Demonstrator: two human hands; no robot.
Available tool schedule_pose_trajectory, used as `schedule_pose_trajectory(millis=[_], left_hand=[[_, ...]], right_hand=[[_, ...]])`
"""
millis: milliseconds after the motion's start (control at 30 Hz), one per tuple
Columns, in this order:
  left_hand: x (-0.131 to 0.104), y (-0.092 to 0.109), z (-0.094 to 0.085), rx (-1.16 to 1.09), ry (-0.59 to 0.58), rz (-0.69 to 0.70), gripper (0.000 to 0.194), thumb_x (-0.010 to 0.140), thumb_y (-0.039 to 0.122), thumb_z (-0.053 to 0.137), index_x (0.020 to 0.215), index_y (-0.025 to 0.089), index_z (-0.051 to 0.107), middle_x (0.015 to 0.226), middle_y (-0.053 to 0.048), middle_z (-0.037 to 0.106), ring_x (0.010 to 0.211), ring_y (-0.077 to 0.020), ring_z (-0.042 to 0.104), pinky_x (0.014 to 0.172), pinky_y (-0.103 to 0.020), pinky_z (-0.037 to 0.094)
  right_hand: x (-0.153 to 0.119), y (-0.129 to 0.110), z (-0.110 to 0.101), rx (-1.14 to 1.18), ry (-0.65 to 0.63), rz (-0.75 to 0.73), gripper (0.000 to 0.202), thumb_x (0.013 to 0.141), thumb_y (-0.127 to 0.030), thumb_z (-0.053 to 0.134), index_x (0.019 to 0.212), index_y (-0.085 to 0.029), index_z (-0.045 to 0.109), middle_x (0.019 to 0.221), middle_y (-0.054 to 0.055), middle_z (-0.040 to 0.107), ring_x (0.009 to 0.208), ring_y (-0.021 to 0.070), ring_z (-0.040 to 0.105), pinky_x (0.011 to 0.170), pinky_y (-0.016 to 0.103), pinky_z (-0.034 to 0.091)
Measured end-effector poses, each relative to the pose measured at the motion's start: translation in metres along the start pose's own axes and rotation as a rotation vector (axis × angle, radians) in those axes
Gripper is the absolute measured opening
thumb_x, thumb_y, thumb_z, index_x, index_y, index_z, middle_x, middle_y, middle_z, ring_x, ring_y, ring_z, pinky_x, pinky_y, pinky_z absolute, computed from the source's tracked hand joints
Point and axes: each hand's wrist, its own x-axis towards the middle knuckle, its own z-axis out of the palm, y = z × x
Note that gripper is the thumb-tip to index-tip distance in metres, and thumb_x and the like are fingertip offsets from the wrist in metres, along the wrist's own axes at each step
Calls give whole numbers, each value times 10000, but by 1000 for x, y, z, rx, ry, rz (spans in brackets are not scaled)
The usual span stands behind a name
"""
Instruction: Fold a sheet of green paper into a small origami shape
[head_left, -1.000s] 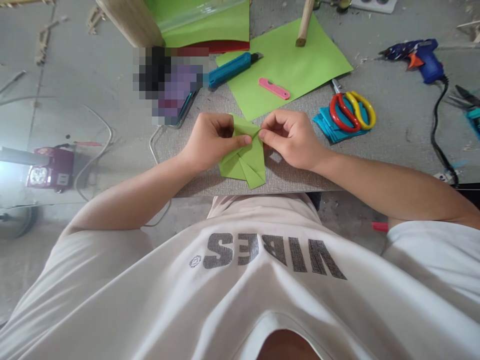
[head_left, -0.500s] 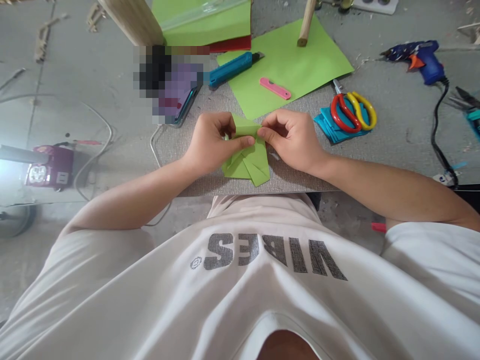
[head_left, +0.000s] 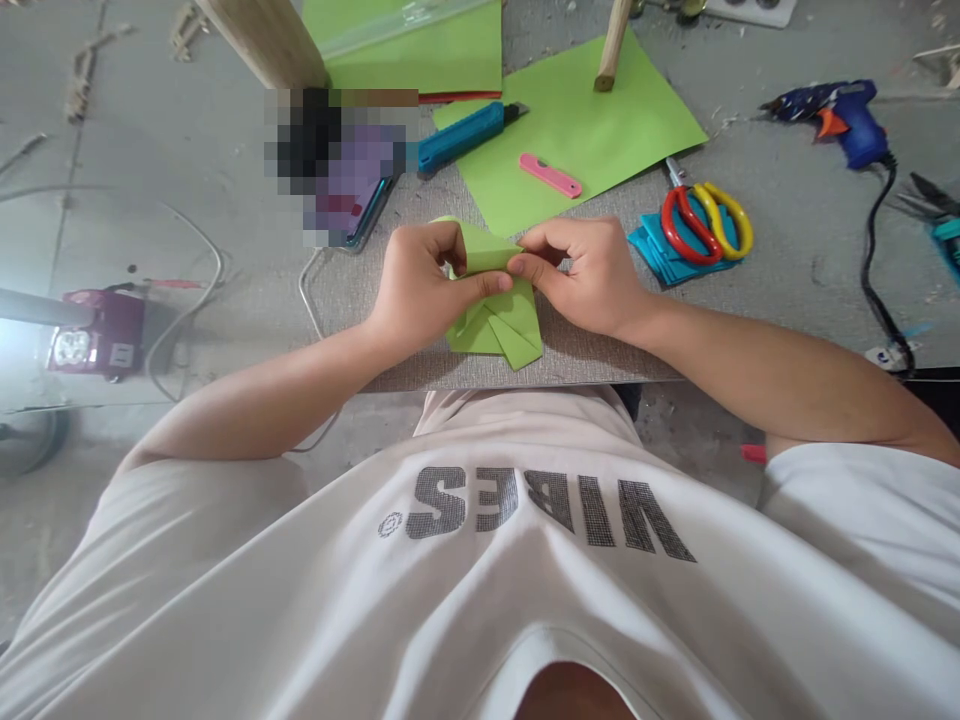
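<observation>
A folded piece of green paper [head_left: 501, 332] is held between both hands near the table's front edge, its creased layers fanning out at the bottom. My left hand [head_left: 421, 282] is closed on its left side, the thumb pressed flat across the middle. On the upper right edge, my right hand [head_left: 589, 272] pinches the paper between thumb and index finger. The thumb tips almost meet. Part of the paper is hidden behind the left fingers.
Beyond the hands lie a green sheet [head_left: 637, 125], a blue utility knife [head_left: 461, 138] and a pink cutter [head_left: 550, 175]. Red-and-yellow scissors [head_left: 690, 235] rest on blue folded paper [head_left: 651, 258]. A glue gun [head_left: 855, 120] is at the right, a phone [head_left: 371, 210] at the left.
The paper's upper part has opened out, with a corner now showing above my left hand. Both hands keep nearly the same place and grip.
</observation>
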Motion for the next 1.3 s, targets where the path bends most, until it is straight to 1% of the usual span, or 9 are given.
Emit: schedule_pose_trajectory(millis=[133, 233, 333, 500, 667, 933, 1033, 1167, 1300], left_hand=[[2, -6, 3, -6, 52, 81, 632, 840, 721, 1091, 837, 280, 639, 840, -3, 664, 916, -230, 640, 778, -461, 504], [7, -17, 2, -37, 157, 171, 775, 825, 918, 1009, 1048, 284, 622, 1041, 9, 699, 1006, -183, 593, 849, -429, 514], [14, -28, 0, -102, 230, 193, 912, 749, 963, 1018, 1217, 329, 560, 1223, 16, 680, 1186, -191, 594, 916, -411, 530], [17, -27, 5, -307, 45, 40, 1071, 603, 910, 1129, 1334, 337, 596, 1194, 7, 793, 1331, -295, 731, 990, -436, 654], [13, -12, 11, -401, 29, -47, 892, 657, 847, 1131, 1202, 281, 710, 1141, -69, 897, 1152, -345, 889, 891, -432, 729], [11, -15, 14, -373, 168, -30, 699, 697, 713, 1139, 1021, 296, 680, 1063, -35, 888, 973, -257, 870, 855, -393, 744], [9, -14, 14, -318, 172, -2, 717, 720, 765, 1110, 1032, 301, 662, 1065, -41, 863, 1010, -266, 860, 862, -393, 733], [6, -12, 13, -237, 148, 52, 762, 759, 868, 1051, 1053, 292, 646, 1043, -43, 800, 1071, -285, 839, 850, -377, 697], [1, -8, 14, -163, 140, 78, 790, 759, 925, 1012, 1035, 279, 652, 989, -36, 731, 989, -260, 786, 779, -357, 642]], right_hand=[[3, 0, -1, 38, 45, 18, 516, 1029, -760, 898, 875, -282, 780, 810, 25, 725, 770, 219, 606, 763, 408, 572], [5, 6, -2, 111, 124, 8, 546, 1037, -821, 855, 912, -294, 779, 834, 30, 726, 772, 221, 635, 751, 415, 598], [8, 13, -4, 194, 201, -32, 556, 1044, -854, 822, 937, -311, 767, 850, 35, 722, 773, 230, 668, 715, 425, 603], [12, 17, -7, 302, 255, -56, 480, 1019, -779, 904, 925, -331, 758, 825, 34, 726, 721, 236, 677, 678, 448, 630], [13, 22, -8, 241, 244, -26, 556, 1023, -873, 832, 948, -326, 768, 808, 35, 750, 706, 224, 676, 650, 435, 628], [12, 33, -4, 272, 186, -72, 590, 1035, -907, 773, 928, -327, 766, 787, 10, 758, 720, 174, 706, 717, 412, 648], [11, 31, -2, 290, 208, -22, 586, 989, -917, 826, 979, -333, 787, 841, 13, 790, 767, 191, 733, 694, 397, 635], [8, 18, -2, 270, 230, -2, 603, 852, -786, 1055, 1193, -356, 806, 993, 21, 827, 872, 227, 737, 746, 397, 657], [1, 4, -2, 130, 174, 11, 540, 856, -752, 1065, 1010, -310, 796, 932, 38, 788, 860, 244, 690, 750, 414, 631]])
